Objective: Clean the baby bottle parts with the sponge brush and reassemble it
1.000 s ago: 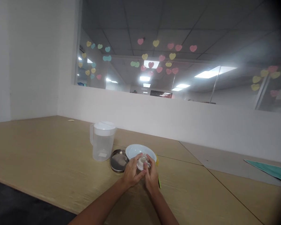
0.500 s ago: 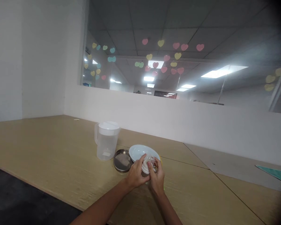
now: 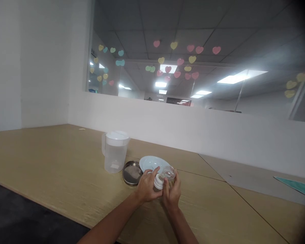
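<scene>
My left hand (image 3: 147, 187) is wrapped round a small bottle with a ridged white collar (image 3: 158, 183), held above the table in front of me. Most of the bottle's body is hidden by my fingers. In my right hand (image 3: 173, 193) is a clear domed cap (image 3: 169, 172), tilted just to the right of the collar. Whether cap and collar still touch, I cannot tell. Right behind my hands lies a pale blue plate (image 3: 151, 162), partly covered by them. A round, shallow metal dish (image 3: 132, 173) sits to the left of my left hand.
A translucent pitcher (image 3: 115, 154) with a white lid stands left of the metal dish. The wooden table (image 3: 53, 162) meets a white wall with a window (image 3: 183, 84) above it. A green triangular piece (image 3: 295, 185) lies far right.
The clear domed cap has come off the top of the white collar and moved right with my right hand. My left hand keeps its hold on the bottle.
</scene>
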